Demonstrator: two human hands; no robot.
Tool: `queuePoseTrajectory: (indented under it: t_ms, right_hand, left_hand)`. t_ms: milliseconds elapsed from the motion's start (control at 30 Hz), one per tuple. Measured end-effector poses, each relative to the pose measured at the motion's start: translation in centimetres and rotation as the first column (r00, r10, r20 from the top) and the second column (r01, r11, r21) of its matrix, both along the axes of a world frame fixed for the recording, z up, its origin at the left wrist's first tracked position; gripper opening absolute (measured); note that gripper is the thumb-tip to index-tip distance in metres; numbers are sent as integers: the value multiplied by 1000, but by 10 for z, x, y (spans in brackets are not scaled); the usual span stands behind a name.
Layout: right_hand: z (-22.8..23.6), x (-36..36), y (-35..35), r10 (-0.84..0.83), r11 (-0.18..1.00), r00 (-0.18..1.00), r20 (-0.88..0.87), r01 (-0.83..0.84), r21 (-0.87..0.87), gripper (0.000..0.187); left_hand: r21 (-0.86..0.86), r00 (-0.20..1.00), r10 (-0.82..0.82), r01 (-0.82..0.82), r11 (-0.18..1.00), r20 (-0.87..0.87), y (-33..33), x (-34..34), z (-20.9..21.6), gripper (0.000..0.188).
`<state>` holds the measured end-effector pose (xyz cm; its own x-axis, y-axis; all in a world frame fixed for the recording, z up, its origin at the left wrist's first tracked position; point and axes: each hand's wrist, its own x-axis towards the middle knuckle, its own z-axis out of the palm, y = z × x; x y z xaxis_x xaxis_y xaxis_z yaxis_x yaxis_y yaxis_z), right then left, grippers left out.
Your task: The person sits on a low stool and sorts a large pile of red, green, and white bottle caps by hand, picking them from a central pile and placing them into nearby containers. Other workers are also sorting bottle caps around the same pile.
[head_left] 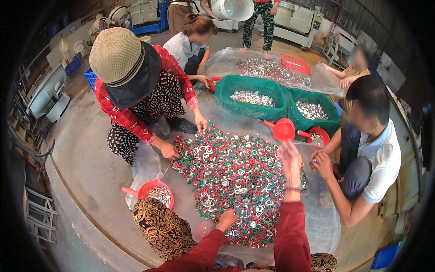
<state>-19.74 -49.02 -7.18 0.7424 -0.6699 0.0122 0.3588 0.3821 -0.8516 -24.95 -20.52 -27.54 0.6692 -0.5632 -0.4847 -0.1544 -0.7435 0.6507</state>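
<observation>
A wide pile (240, 174) of small red and green pieces, mixed with silvery D-shaped rings, lies on clear plastic sheeting in front of me. My left hand (228, 218) rests at the near left part of the pile, its fingers curled in; what they hold, if anything, is hidden. My right hand (290, 158) is raised at the pile's right side, just below a red long-handled scoop (284, 130), and is smeared by motion. By my left knee stands another red scoop (157, 196) filled with metal rings.
Green baskets (250, 109) of metal parts stand beyond the pile. A co-worker in a knitted hat (118, 59) reaches into its left side; another person (367, 149) crouches at right. Farther back lie a second pile (267, 70) and a red basket (295, 64).
</observation>
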Motion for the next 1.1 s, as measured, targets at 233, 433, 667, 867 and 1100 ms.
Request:
queuePoseTrajectory:
  t_ms: [233,433,667,867,1100]
  right_hand:
    - [-112,-165,116,73,901,945,-318,74,427,53]
    - [-135,-185,154,15,724,996,-84,47,688,46]
    - [-167,-246,81,-301,578,902,310,-86,812,31]
    - [-149,-265,98,-466,651,771,433,-33,759,61]
    - [-141,-275,88,-498,726,628,598,-75,683,60]
  left_hand:
    - [-514,968,141,-14,858,208,-24,-5,52,39]
    - [-373,902,-422,425,825,95,-67,-7,124,51]
    - [-329,946,-247,306,893,210,-58,17,74,24]
    - [-77,694,-586,670,739,419,-60,-46,-6,54]
    - [-214,884,-324,407,888,338,-65,0,-22,25]
